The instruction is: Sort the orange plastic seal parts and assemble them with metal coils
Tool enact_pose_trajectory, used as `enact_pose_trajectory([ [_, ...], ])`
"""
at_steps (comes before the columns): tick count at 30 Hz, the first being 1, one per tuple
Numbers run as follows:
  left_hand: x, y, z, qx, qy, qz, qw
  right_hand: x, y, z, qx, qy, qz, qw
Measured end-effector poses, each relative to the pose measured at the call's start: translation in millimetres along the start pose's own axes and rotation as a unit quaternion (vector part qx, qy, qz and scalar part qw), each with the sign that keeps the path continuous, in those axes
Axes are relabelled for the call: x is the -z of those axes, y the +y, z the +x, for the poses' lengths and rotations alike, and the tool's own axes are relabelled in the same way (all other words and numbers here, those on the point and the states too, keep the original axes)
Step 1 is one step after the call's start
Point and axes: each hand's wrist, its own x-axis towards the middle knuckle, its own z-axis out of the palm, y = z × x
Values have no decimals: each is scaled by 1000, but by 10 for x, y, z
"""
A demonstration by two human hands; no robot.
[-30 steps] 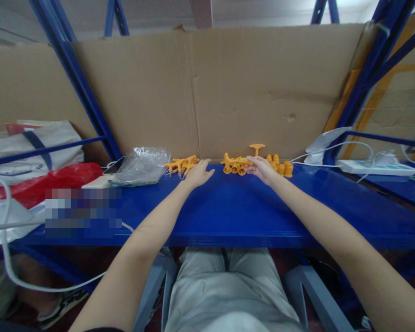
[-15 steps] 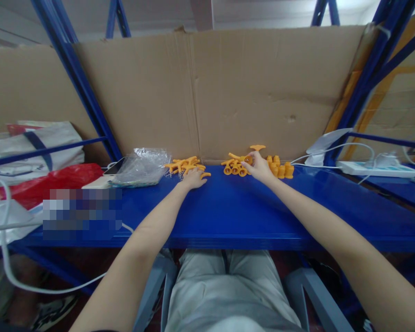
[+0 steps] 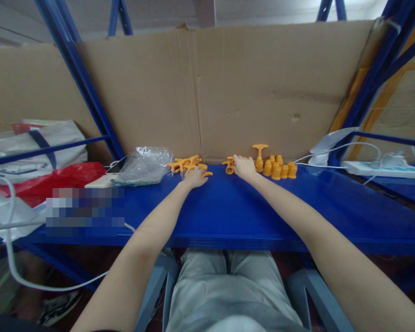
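My left hand (image 3: 194, 178) rests at the right end of a pile of orange branched, T-shaped pieces (image 3: 183, 163) with thin metal chains. Its fingers curl around one orange T-shaped piece (image 3: 208, 174), whose end sticks out past the thumb. My right hand (image 3: 244, 168) is closed over orange handled pieces with round, hollow ends (image 3: 229, 170); the hand hides most of them. Just right of it, an orange T-handle (image 3: 260, 147) stands upright in a cup-shaped orange base. Beside that are several small orange cups (image 3: 275, 172) in a cluster.
A clear plastic bag (image 3: 143, 165) lies left of the pile on the blue tabletop (image 3: 224, 212). Further left are a red bag (image 3: 62, 180) and white cables. A white power strip (image 3: 383, 169) sits at the right. Cardboard (image 3: 263, 92) walls the back, between blue posts.
My right hand has laid down the orange T-handled piece it held and moved left onto the hollow-ended pieces, uncovering the upright T-handle. My left hand has lowered, its spread fingers curling onto the pile.
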Motion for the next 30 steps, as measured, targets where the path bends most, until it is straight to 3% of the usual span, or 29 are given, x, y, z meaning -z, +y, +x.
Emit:
enact_pose_trajectory([
  [5,40,48,-32,10,-9,2,1000,-47,-59,27,10,-4,-6,1000],
  [13,27,39,-28,5,-6,-2,1000,48,-210,108,18,26,13,999],
  [19,19,24,-16,-20,7,-4,1000,-6,-380,165,68,-6,-14,998],
  [30,-69,-54,65,-63,37,-15,997,-100,-446,116,38,-41,-12,998],
])
